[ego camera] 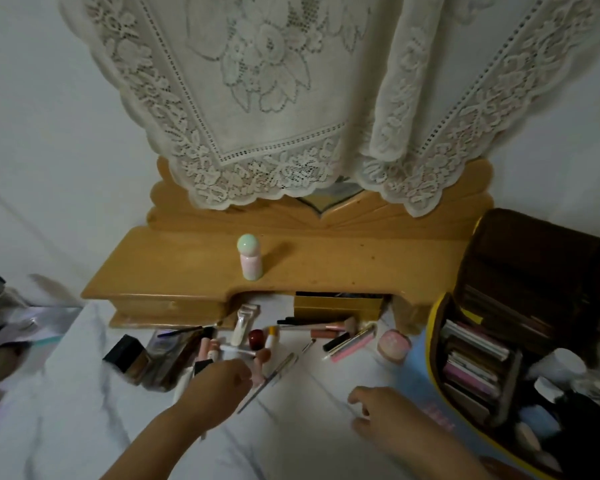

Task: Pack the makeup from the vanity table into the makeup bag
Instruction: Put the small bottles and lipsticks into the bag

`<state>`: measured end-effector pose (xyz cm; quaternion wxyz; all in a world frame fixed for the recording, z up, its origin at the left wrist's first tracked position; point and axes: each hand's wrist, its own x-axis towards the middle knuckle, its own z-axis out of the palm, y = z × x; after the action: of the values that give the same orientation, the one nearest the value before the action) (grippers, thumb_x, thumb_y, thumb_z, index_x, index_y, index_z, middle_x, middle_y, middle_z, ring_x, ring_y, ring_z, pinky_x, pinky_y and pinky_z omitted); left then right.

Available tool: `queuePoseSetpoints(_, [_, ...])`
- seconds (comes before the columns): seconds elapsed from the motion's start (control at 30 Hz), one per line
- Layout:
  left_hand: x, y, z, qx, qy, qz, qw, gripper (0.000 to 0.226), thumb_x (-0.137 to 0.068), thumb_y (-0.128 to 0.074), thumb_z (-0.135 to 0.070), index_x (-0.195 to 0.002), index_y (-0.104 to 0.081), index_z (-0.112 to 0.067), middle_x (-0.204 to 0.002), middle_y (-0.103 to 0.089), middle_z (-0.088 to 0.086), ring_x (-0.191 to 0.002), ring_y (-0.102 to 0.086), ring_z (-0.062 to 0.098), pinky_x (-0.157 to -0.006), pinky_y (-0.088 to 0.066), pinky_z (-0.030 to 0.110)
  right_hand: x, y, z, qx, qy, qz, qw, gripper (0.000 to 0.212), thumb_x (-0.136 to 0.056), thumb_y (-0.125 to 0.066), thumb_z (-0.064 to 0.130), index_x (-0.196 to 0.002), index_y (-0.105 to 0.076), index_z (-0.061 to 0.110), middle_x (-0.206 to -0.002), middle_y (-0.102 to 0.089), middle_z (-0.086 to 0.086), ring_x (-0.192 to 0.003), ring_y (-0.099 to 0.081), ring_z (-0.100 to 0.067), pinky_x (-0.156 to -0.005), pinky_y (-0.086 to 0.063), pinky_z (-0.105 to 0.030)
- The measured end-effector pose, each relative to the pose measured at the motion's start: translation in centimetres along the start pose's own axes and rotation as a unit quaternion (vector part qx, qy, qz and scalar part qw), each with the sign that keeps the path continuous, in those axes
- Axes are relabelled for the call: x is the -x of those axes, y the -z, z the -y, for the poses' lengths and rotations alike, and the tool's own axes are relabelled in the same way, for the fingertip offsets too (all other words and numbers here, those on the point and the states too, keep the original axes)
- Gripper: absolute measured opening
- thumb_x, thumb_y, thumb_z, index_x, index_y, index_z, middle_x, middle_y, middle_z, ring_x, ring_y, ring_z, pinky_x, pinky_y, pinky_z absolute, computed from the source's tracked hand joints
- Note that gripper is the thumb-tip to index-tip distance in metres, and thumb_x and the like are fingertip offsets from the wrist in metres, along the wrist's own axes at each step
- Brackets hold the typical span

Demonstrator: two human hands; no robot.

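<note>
Loose makeup lies on the white marbled table top (pixel 309 403): a black square bottle (pixel 127 356), pink tubes, a red-capped pot (pixel 256 338), brushes (pixel 329 327), a pink pencil (pixel 354 346) and a round pink jar (pixel 394 344). My left hand (pixel 219 389) reaches over this pile with its back to the camera, so its fingertips are hidden. A thin white stick (pixel 238 351) lies just beyond them. My right hand (pixel 378 410) hovers with loosely curled fingers and holds nothing. It is left of the open makeup bag (pixel 433 327), which has a yellow rim, a brown lid and palettes standing inside.
A pink bottle with a green cap (pixel 250 261) stands on the wooden shelf unit (pixel 326 265), under a lace cloth (pixel 257 116) draped over the mirror. A gold box (pixel 338 304) sits in the shelf's recess. White jars (pixel 561 365) crowd the bag's right side, and clutter (pixel 0 323) fills the left edge.
</note>
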<state>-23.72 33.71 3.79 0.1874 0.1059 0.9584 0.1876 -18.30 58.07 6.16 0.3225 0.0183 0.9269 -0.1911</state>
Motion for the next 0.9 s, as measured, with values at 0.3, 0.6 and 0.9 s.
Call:
queuePoseSetpoints(0.3, [-4.8, -1.0, -3.3, 0.042, 0.015, 0.011, 0.999, 0.025, -0.096, -0.043, -0.019, -0.112, -0.061, -0.014, -0.118, -0.063, 0.003, -0.106, -0.060, 0.014, -0.093, -0.046, 0.021, -9.0, 0.7, -1.7, 0.000, -0.017, -0.043, 0.999, 0.040, -0.094, -0.046, 0.020, -0.134, -0.041, 0.024, -0.133, -0.050, -0.005, -0.118, -0.051, -0.022, -0.094, -0.042, -0.030])
queuePoseSetpoints(0.6, [-9.5, -3.2, -4.7, 0.033, 0.011, 0.024, 0.999, 0.024, -0.096, -0.044, -0.022, -0.114, -0.060, -0.018, -0.114, -0.064, 0.000, -0.104, -0.060, 0.012, -0.081, -0.043, 0.014, -14.8, -0.9, -1.8, -0.013, -0.050, -0.112, 0.992, 0.058, -0.097, -0.042, 0.032, -0.147, -0.014, 0.035, -0.157, 0.001, -0.009, -0.143, -0.012, -0.031, -0.112, -0.030, -0.040])
queuePoseSetpoints(0.9, [-12.5, -3.4, -5.7, 0.001, -0.061, -0.011, 0.998, 0.023, -0.091, -0.050, -0.015, -0.109, -0.064, -0.018, -0.111, -0.067, 0.003, -0.104, -0.061, 0.018, -0.091, -0.045, 0.019, -13.9, -2.3, -1.9, -0.068, -0.108, -0.148, 0.981, 0.043, -0.094, -0.047, 0.034, -0.134, -0.035, 0.030, -0.156, 0.004, -0.010, -0.129, -0.033, -0.030, -0.102, -0.039, -0.033])
